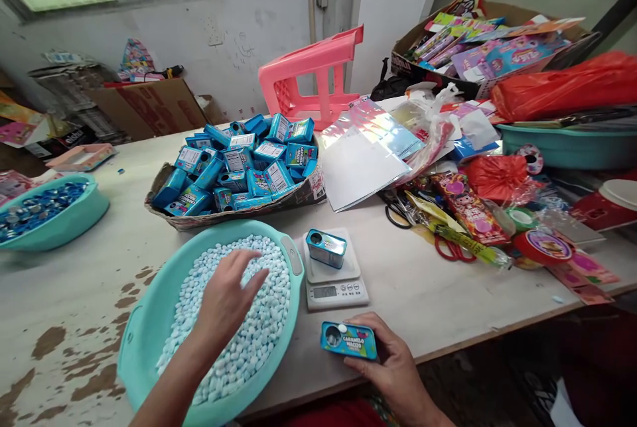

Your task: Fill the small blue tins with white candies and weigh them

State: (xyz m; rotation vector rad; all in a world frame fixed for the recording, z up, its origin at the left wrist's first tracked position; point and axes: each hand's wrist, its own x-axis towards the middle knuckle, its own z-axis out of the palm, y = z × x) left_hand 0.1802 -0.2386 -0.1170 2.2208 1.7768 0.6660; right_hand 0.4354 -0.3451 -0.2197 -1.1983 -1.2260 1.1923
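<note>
My left hand (229, 291) is over a turquoise basin (137, 341) of small pale blue and white candies (266, 294). Its thumb and fingers are apart, and I see nothing held between them. At the table's front edge, my right hand (391, 364) grips a small blue candy tin (354, 342) by its right end. The tin's round opening faces up, and one white candy lies at the rim of that hole. Behind it, a second blue tin (326, 248) stands on a white digital scale (338, 294); the display digits are too small to read.
A cardboard tray (298, 200) heaped with blue tins sits behind the basin. At left is another turquoise basin (64, 225) with shiny blue and silver pieces. White sheets (361, 168), red scissors (454, 249) and packaging crowd the right side. A pink stool (311, 72) lies tipped at the back.
</note>
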